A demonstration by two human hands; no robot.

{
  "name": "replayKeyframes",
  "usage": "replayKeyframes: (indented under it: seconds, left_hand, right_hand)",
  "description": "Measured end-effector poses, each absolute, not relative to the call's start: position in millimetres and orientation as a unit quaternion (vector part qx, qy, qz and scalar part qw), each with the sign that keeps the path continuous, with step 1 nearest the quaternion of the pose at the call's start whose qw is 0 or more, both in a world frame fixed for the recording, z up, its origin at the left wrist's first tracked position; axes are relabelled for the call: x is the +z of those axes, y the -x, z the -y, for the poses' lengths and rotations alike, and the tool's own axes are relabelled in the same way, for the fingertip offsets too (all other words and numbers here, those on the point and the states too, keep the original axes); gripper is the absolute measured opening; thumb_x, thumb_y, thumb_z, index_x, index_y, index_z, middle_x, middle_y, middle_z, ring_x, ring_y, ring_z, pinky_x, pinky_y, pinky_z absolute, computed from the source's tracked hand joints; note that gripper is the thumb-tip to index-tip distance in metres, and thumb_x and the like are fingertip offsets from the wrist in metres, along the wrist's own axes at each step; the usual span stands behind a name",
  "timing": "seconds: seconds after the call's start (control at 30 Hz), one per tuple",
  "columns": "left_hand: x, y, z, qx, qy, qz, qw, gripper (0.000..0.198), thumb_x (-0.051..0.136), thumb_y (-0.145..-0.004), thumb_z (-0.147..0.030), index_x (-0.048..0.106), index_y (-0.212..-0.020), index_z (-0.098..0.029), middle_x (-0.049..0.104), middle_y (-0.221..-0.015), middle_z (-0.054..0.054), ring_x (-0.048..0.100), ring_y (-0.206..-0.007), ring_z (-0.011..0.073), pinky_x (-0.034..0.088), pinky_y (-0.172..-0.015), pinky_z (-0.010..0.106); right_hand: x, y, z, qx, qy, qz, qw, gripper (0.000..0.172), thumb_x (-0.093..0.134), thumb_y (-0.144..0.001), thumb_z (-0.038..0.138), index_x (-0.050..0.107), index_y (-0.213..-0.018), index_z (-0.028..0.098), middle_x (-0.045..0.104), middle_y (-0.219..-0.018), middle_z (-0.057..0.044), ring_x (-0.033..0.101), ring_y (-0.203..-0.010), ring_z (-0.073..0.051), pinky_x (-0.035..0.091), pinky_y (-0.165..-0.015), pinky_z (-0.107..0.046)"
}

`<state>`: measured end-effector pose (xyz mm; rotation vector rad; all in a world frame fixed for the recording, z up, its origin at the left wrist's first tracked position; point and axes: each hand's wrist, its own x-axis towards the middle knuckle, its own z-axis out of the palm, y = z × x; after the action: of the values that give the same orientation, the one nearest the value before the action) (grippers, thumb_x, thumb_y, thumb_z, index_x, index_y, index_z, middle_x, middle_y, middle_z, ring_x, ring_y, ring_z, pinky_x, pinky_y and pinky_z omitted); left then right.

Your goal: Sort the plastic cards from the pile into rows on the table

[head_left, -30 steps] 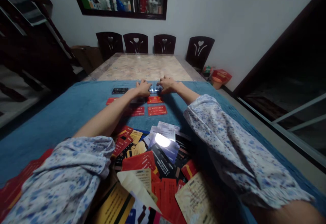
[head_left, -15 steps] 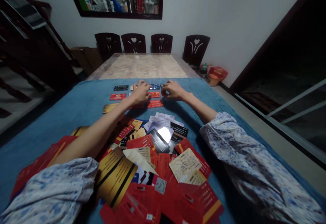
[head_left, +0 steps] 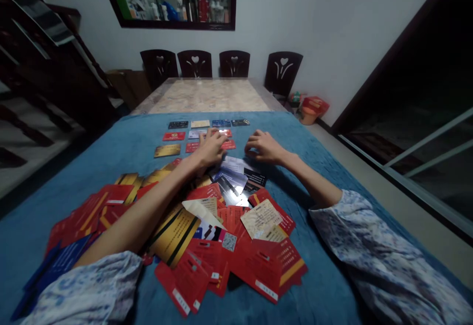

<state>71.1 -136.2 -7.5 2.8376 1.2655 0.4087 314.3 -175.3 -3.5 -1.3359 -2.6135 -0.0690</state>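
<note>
My left hand [head_left: 210, 147] lies with fingers stretched forward over the laid-out cards, touching a red card [head_left: 228, 144] in the nearest row. My right hand [head_left: 264, 146] rests knuckles up on the blue cloth [head_left: 111, 152], fingers curled under; anything inside them is hidden. Beyond the hands, cards lie in neat rows: a black card [head_left: 178, 124], a beige card [head_left: 200, 123], a blue card [head_left: 220, 123] and another black card [head_left: 240, 122] at the far end, then a red card [head_left: 173, 136] and a gold card [head_left: 167, 150]. A loose pile of cards [head_left: 221, 221] lies between my forearms.
The cloth covers the near part of a long marble-topped table [head_left: 207, 96]. Several dark chairs [head_left: 234, 64] stand at its far end. A red basket [head_left: 312, 106] sits on the floor at the right. Stairs rise on the left.
Both hands have drawn back from the far row of cards toward the pile. The view has pulled back, so more of the pile and the rows shows.
</note>
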Motion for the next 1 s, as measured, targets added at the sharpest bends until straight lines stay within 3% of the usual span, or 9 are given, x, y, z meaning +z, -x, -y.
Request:
replayKeyframes:
  seconds: [0.17,0.33,0.53,0.73,1.0]
  left_hand:
    - [-7.0,-85.6,157.5,0.108,-0.928,-0.356,0.02,0.04,0.056,-0.088,-0.023,0.065,-0.126,-0.019,0.061,-0.134,0.016,0.036,-0.138,0.0381,0.033,-0.106,0.063]
    - [3.2,-107.0,174.3,0.074,-0.947,-0.313,0.02,0.036,0.058,-0.086,-0.021,0.069,-0.12,-0.02,0.064,-0.13,0.015,0.037,-0.136,0.0375,0.032,-0.106,0.063]
    - [8.3,-125.7,184.4,0.031,-0.957,-0.284,0.041,0.024,0.055,-0.083,-0.015,0.075,-0.096,-0.02,0.069,-0.115,0.013,0.039,-0.132,0.0364,0.034,-0.104,0.061]
    - [-7.2,-127.6,183.1,0.043,-0.95,-0.294,0.098,0.026,0.053,-0.084,-0.012,0.075,-0.094,-0.021,0.071,-0.113,0.012,0.041,-0.13,0.0358,0.035,-0.102,0.062]
    - [-14.1,-132.9,184.8,0.04,-0.953,-0.284,0.094,0.026,0.056,-0.088,-0.02,0.077,-0.103,-0.022,0.07,-0.121,0.012,0.041,-0.132,0.0358,0.032,-0.105,0.062]
  right_hand:
    - [-9.3,-330.5,200.8,0.023,0.45,0.888,0.094,0.022,0.059,-0.094,0.034,0.076,-0.101,0.021,0.071,-0.106,-0.012,0.05,-0.103,-0.028,0.035,-0.083,-0.038]
    - [-17.8,-335.9,221.5,0.059,0.459,0.881,0.104,0.041,0.062,-0.093,0.056,0.071,-0.116,0.023,0.066,-0.116,-0.013,0.05,-0.108,-0.03,0.041,-0.086,-0.041]
    - [-24.6,-327.9,230.5,0.06,0.479,0.873,0.073,0.063,0.062,-0.087,0.07,0.065,-0.126,0.02,0.06,-0.125,-0.018,0.049,-0.113,-0.034,0.045,-0.088,-0.049]
    - [-29.6,-331.2,227.4,0.069,0.503,0.86,0.056,0.062,0.066,-0.086,0.065,0.061,-0.132,0.024,0.058,-0.128,-0.018,0.048,-0.116,-0.035,0.046,-0.09,-0.051]
    - [-23.7,-347.7,222.8,0.073,0.537,0.839,0.041,0.049,0.069,-0.088,0.056,0.065,-0.128,0.027,0.059,-0.125,-0.014,0.049,-0.116,-0.032,0.045,-0.09,-0.044]
